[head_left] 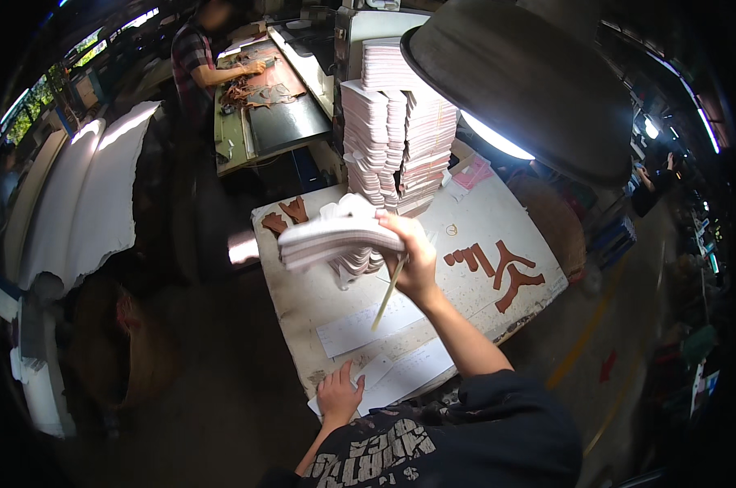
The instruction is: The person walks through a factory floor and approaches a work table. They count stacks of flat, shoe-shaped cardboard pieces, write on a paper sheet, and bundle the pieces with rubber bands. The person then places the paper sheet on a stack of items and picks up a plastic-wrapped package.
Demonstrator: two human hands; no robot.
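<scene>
Far left: 1 pale foam-like sheet (100, 195) draped over a rack, edge ragged

Upper left: 1 other person (195, 61) at a second bench (278, 122), hand on brown scraps

Work table (319, 325), pale top. 2 brown cut pieces (287, 215) at its back left corner

Left hand (338, 398): flat on 1 white paper sheet (400, 378) at the near table edge, fingers spread wide, gripping nothing. A 2nd paper sheet (356, 325) lies just beyond it

Bundle of white cut pieces (335, 236): 1 bundle, thin layers stacked flat, curved outline, edges lined up; count of layers cannot be told. Raised above the table, tilted, its right end inside the right hand (413, 260). Fingers wrap over the top at that end, thumb side beneath; closed firmly on it. The rest juts out leftward past the fingers

1 thin pale stick (388, 293) hangs down from the same hand, slanting toward the papers

Behind: 1 tall stack of white cut pieces (396, 138) in several columns, standing on the table's back edge, well apart from the held bundle

Right: about 5 brown cut pieces (498, 272) laid flat on the table. 1 dark lamp shade (531, 81) overhead, lit beneath
</scene>
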